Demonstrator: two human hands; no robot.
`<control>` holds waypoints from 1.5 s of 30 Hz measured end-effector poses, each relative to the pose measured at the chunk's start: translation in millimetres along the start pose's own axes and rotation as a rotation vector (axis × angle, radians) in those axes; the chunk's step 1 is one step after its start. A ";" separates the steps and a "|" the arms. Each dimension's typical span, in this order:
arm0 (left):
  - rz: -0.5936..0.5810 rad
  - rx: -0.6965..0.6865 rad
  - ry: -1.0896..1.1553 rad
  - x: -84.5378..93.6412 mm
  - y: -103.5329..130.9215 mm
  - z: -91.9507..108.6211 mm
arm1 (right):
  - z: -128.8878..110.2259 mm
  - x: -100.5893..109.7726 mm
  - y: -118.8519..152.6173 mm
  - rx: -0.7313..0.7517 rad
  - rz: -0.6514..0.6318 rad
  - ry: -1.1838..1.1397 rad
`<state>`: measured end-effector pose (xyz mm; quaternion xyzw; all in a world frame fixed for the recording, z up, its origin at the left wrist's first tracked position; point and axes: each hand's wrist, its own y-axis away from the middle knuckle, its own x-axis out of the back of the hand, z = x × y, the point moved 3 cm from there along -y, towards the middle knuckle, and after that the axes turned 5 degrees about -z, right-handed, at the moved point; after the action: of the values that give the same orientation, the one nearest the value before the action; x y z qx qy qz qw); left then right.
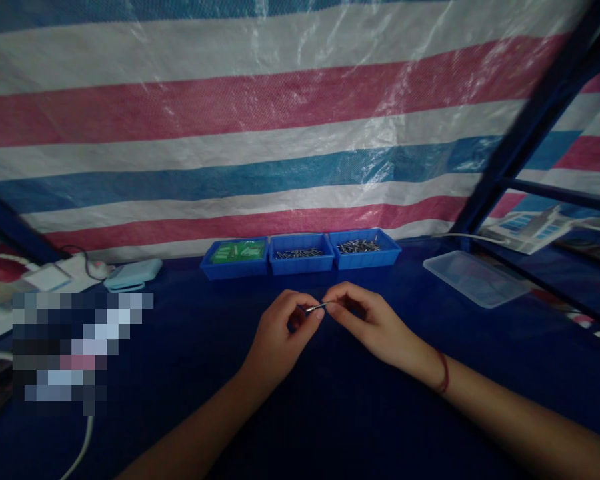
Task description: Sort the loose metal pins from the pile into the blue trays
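Note:
A thin metal pin point(315, 308) lies nearly level between my two hands, above the dark blue table. My left hand point(286, 327) pinches it between thumb and fingertips. The fingertips of my right hand point(363, 317) are closed on its right end. Beyond the hands, three blue trays stand side by side: the left tray point(235, 269) holds a green item, while the middle tray point(301, 267) and the right tray point(369, 259) hold many small metal pieces.
A clear plastic lid point(475, 277) lies at the right. At the left are a light blue case point(134, 274), a white power strip point(75, 272) and cables. Striped sheeting point(260, 153) hangs behind, with dark frame bars point(525, 120) on the right.

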<state>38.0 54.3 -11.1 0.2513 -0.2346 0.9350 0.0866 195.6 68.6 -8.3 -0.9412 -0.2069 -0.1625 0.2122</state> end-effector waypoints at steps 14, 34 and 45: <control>-0.055 0.090 0.076 -8.1 2.7 -5.8 | 14.7 79.2 -24.9 0.101 0.609 0.806; -0.055 -0.015 -0.285 8.5 -6.4 -12.3 | 36.7 26.9 -15.0 -0.032 -0.001 0.973; -0.099 -0.065 -0.408 0.6 -7.0 -24.8 | 40.3 23.0 -14.7 -0.041 -0.255 0.828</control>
<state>28.8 72.4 -27.0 0.4439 -0.2647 0.8512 0.0913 217.5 106.9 -28.9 -0.7675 -0.2155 -0.5554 0.2367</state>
